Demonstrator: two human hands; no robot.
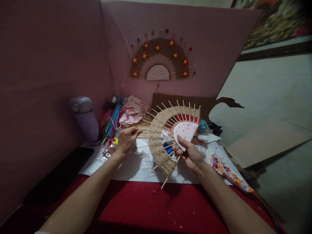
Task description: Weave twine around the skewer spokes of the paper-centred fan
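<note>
A half-round woven fan-shaped piece (158, 126) hangs tilted over the white paper, its band of twined straw-coloured cord crossed by thin wooden sticks that poke out past the outer edge. At its centre is a half circle of pink dotted cloth (186, 130). My right hand (191, 154) grips this cloth-covered centre, thumb on top and fingers underneath. On the other side, my left hand (128, 139) is closed in a pinch at the outer end of one of the sticks; the fingertips partly cover that end.
A similar half-round piece with red flowers (159, 44) hangs on the pink board behind. Around the white paper (146, 172) are a purple bottle (87, 122), pipe cleaners (114, 117), crumpled pink cloth (135, 112), brown cardboard (175, 100) and a flower-patterned glue gun (230, 174).
</note>
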